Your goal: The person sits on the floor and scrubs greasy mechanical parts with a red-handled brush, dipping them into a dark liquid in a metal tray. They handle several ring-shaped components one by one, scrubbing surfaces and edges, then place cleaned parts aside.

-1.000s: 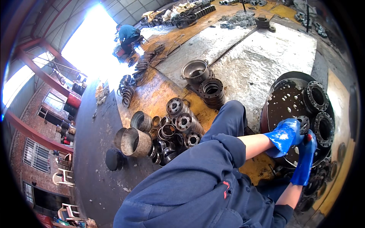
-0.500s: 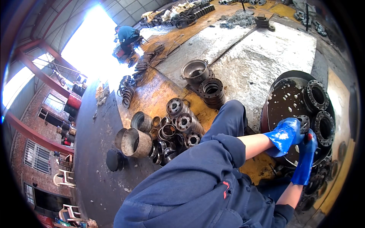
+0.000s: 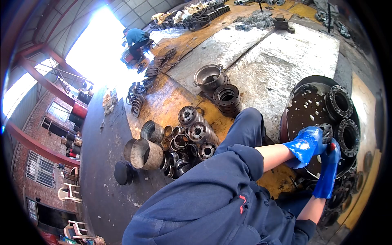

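Both my hands wear blue rubber gloves and meet at the near right of a round tub (image 3: 287,102) of dark liquid with whitish flecks. My left hand (image 3: 307,143), wet and shiny, is closed on the edge of a dark metal flange (image 3: 326,132) that leans inside the tub. Close beside it, my right hand (image 3: 331,159) is curled with a small red thing (image 3: 333,146) at its fingers; what this is I cannot make out. Two more dark flanged rings with bolt holes, an upper one (image 3: 341,102) and a lower one (image 3: 348,137), rest at the tub's right side.
Left of my knee stand stacked metal hubs (image 3: 199,131), loose rings (image 3: 179,141) and wide cylinders (image 3: 146,154). A pot-like housing (image 3: 209,77) and a ring stack (image 3: 227,98) stand farther off. More rings (image 3: 339,198) lie below the tub. Another person (image 3: 136,41) bends over far left.
Almost nothing differs. Both hands keep their place at the flange, and the flecks in the liquid have drifted slightly.
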Action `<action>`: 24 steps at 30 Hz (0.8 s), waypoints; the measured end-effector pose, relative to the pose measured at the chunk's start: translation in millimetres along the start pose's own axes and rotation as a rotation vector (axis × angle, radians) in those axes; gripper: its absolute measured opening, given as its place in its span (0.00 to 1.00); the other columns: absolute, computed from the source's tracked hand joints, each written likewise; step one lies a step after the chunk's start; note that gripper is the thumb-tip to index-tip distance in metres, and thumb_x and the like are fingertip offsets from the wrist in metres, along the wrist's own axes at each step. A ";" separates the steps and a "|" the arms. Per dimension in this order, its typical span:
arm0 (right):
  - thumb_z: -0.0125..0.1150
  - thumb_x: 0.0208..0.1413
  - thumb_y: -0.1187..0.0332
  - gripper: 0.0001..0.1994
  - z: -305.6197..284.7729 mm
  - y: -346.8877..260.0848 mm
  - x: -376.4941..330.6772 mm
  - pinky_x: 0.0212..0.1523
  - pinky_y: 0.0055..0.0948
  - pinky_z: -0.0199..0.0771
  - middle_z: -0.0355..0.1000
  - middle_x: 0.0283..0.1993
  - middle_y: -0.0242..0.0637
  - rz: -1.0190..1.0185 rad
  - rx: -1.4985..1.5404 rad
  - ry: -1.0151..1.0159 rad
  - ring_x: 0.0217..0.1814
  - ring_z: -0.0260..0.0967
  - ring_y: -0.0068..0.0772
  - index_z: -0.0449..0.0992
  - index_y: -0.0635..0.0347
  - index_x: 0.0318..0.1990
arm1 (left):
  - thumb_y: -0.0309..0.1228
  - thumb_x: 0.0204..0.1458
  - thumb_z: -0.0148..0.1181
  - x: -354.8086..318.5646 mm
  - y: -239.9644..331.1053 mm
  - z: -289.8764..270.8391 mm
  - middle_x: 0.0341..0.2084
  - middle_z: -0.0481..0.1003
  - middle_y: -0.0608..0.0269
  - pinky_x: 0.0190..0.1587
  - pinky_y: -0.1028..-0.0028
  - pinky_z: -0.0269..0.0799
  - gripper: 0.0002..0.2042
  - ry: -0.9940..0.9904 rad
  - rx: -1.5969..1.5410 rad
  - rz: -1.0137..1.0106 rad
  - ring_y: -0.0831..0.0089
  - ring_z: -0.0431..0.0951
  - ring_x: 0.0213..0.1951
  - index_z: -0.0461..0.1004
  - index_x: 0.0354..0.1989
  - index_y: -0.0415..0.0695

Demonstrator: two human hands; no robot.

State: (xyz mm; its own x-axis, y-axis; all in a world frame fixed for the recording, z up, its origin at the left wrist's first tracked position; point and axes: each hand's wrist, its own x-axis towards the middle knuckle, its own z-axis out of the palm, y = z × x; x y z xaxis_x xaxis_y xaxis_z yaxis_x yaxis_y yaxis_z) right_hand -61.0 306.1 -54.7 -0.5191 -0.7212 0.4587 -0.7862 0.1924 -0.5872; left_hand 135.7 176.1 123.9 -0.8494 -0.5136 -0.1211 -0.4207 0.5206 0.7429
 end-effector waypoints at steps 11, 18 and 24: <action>0.74 0.52 0.68 0.17 2.4 11.3 -2.8 0.56 0.40 0.81 0.84 0.49 0.42 0.027 0.023 0.021 0.52 0.82 0.47 0.84 0.54 0.50 | 0.54 0.51 0.68 1.1 0.6 -0.7 0.42 0.85 0.45 0.51 0.53 0.81 0.25 -0.013 0.000 -0.012 0.47 0.85 0.48 0.84 0.47 0.46; 0.73 0.52 0.68 0.16 7.0 19.1 -3.6 0.55 0.40 0.80 0.83 0.48 0.41 0.034 0.077 0.022 0.51 0.81 0.47 0.84 0.54 0.50 | 0.52 0.53 0.67 -0.7 6.3 -7.1 0.43 0.85 0.44 0.53 0.55 0.81 0.25 -0.043 0.009 -0.032 0.48 0.85 0.49 0.84 0.48 0.43; 0.71 0.53 0.68 0.14 9.1 14.2 -3.0 0.55 0.41 0.80 0.83 0.47 0.40 0.050 0.144 0.046 0.51 0.81 0.48 0.84 0.53 0.48 | 0.50 0.55 0.65 2.2 1.5 -1.7 0.44 0.84 0.45 0.53 0.53 0.80 0.22 -0.036 0.000 0.004 0.46 0.84 0.50 0.83 0.49 0.47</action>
State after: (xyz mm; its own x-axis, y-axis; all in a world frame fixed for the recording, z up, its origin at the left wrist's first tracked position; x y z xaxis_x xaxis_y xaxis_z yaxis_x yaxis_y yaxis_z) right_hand -67.5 304.9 -70.5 -0.5737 -0.6814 0.4544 -0.7045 0.1276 -0.6981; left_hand 133.7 174.5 125.8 -0.8621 -0.4867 -0.1412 -0.4169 0.5227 0.7437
